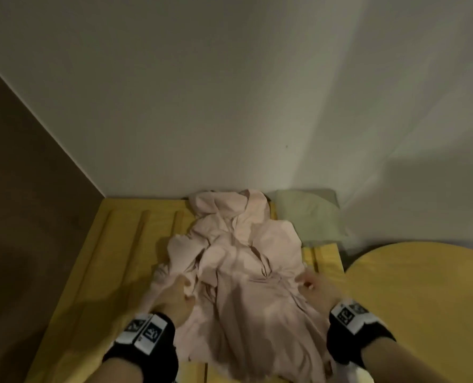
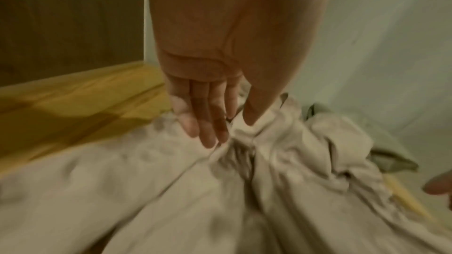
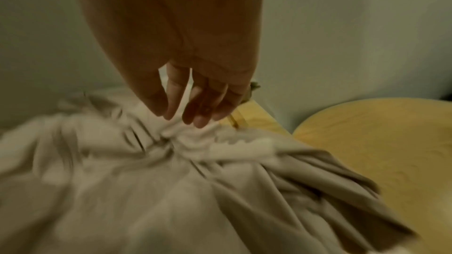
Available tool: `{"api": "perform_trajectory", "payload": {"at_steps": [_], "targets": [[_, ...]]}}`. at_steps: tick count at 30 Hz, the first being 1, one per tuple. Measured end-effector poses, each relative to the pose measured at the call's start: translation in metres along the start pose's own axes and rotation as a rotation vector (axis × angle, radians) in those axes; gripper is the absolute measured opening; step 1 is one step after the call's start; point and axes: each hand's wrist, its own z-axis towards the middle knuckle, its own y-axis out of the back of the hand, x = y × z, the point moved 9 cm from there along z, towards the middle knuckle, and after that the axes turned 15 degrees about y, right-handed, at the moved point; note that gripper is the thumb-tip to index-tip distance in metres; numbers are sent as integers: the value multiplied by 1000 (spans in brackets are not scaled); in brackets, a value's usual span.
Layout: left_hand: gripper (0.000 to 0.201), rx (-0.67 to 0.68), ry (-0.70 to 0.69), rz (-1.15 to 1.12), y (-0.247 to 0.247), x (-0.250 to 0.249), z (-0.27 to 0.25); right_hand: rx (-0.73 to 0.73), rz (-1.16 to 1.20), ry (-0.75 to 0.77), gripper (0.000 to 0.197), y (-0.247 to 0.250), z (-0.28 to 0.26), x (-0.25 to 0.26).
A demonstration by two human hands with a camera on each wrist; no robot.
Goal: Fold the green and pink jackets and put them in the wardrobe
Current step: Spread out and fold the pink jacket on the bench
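The pink jacket (image 1: 243,272) lies crumpled along a yellow wooden table (image 1: 105,258), its hem hanging over the near edge. My left hand (image 1: 174,291) rests on the jacket's left side; in the left wrist view, my left hand (image 2: 229,130) has straight fingers, and their tips touch a bunched fold of the pink jacket (image 2: 293,161). My right hand (image 1: 309,283) is at the jacket's right edge. In the right wrist view, my right hand (image 3: 178,117) hovers with loose fingers just above gathered creases of the pink jacket (image 3: 146,181). The green jacket (image 1: 307,217) lies folded at the back right.
A white wall (image 1: 229,106) runs behind the table. A brown panel (image 1: 22,189) stands along the left side. A round yellow tabletop (image 1: 423,299) adjoins on the right. Bare slatted wood shows to the left of the jacket.
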Motion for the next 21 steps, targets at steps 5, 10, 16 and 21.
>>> {"api": "perform_trajectory", "payload": {"at_steps": [5,10,16,21], "targets": [[35,174,242,-22,-75,60,2,143,-118,-202,58,-63,-47,-61],[53,133,316,-125,-96,81,3,81,-147,-387,73,-89,-78,-95],[20,38,155,-211,-101,77,2,-107,-88,-264,28,-90,-77,-92],[18,-101,104,-525,-80,90,-6,-368,359,-271,23,-83,-88,-101]]}}
